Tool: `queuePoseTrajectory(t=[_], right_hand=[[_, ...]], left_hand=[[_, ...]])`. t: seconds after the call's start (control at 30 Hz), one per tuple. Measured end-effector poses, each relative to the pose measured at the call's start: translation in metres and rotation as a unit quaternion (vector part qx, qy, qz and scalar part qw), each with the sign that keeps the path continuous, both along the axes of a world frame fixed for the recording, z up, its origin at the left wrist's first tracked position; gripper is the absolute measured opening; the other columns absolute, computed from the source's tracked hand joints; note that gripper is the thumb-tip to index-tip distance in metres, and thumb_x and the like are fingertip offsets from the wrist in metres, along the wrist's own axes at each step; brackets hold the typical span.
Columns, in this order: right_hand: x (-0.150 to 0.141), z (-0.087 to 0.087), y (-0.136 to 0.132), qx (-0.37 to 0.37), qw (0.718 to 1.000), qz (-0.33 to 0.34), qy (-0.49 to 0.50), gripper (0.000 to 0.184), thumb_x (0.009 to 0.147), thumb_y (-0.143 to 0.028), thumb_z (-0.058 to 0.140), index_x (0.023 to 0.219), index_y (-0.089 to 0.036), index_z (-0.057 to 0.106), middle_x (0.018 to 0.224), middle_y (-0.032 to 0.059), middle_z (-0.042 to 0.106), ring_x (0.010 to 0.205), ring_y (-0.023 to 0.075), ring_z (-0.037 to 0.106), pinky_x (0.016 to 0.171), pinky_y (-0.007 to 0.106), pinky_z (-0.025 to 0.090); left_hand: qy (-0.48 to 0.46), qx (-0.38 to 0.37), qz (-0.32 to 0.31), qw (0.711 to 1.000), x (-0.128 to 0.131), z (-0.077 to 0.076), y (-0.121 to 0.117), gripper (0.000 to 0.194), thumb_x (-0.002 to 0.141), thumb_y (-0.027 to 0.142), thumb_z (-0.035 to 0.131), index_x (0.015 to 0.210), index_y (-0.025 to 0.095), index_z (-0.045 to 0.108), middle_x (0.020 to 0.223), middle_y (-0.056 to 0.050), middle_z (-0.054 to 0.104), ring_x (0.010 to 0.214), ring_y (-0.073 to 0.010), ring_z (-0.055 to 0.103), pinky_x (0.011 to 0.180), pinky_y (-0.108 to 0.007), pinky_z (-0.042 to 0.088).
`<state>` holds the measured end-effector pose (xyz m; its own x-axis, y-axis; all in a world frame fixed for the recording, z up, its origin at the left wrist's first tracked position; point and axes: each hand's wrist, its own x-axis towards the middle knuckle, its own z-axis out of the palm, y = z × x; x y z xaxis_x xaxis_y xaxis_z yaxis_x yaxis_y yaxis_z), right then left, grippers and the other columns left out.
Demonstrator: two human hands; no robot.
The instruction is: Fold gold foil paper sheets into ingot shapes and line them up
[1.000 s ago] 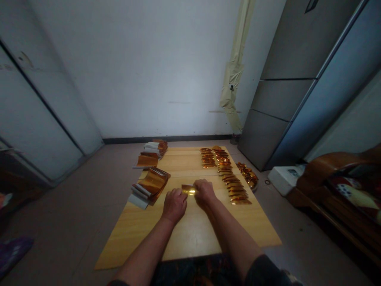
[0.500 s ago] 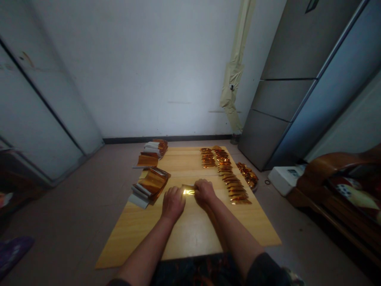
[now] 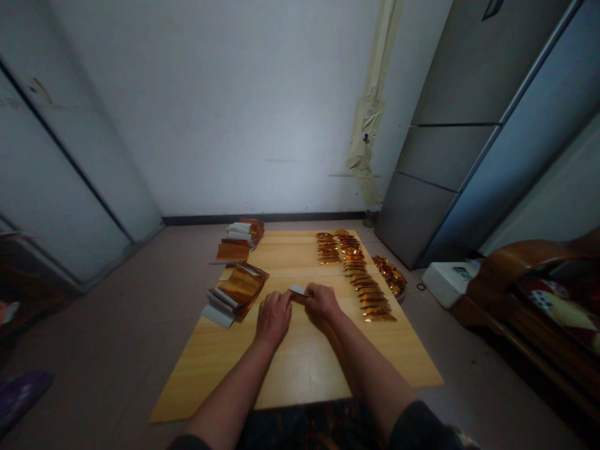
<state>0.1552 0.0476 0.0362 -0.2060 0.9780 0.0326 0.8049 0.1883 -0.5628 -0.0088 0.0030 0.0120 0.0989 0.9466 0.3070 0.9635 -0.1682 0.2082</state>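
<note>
2 hands meet over a pale wooden surface lying on the floor in the head view. The left hand and right hand have their fingers drawn narrow on 1 small strip, which shows a grey end between them and is partly hidden by the right hand. Just left of the hands sits a stack of amber foil pieces with grey ends, and a 2nd stack lies farther off. To the right, amber rows run up the surface, beside a heap of foil. Around stand a fridge, a white box and a wooden chair. A purple slipper lies at the lower left.
</note>
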Motion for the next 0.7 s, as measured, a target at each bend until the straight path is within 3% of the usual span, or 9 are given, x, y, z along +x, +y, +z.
queuePoseTrajectory(t=[0.3,0.53,0.7], right_hand=[[0.004,-0.013,0.001,0.002,0.99,-0.01,0.139,0.013,0.068,-0.014,0.053,0.073,-0.021,0.063,0.065,-0.0042,0.062,0.067,0.0129,0.053,0.062,0.02,0.034],[0.001,-0.02,-0.011,0.084,0.985,-0.007,0.153,0.021,0.064,-0.01,0.045,0.072,-0.021,0.06,0.064,-0.004,0.058,0.067,0.0131,0.047,0.063,0.021,0.031],[0.0,-0.018,-0.014,0.083,0.984,-0.004,0.158,0.017,0.064,-0.012,0.047,0.071,-0.021,0.059,0.065,-0.0036,0.058,0.066,0.0133,0.046,0.063,0.022,0.032]], left_hand=[[0.004,0.053,-0.039,0.998,0.0,-0.003,-0.003,0.03,0.094,0.023,0.043,0.118,0.024,0.062,0.095,-0.008,0.059,0.091,-0.0228,0.05,0.081,-0.034,0.04],[0.032,0.036,-0.014,0.999,0.002,0.003,-0.005,0.029,0.09,0.017,0.046,0.113,0.021,0.062,0.09,-0.008,0.058,0.089,-0.0237,0.051,0.079,-0.034,0.038],[0.027,0.034,-0.023,0.999,0.001,0.005,-0.006,0.018,0.087,0.016,0.049,0.096,0.021,0.064,0.091,-0.008,0.057,0.09,-0.0238,0.05,0.078,-0.035,0.038]])
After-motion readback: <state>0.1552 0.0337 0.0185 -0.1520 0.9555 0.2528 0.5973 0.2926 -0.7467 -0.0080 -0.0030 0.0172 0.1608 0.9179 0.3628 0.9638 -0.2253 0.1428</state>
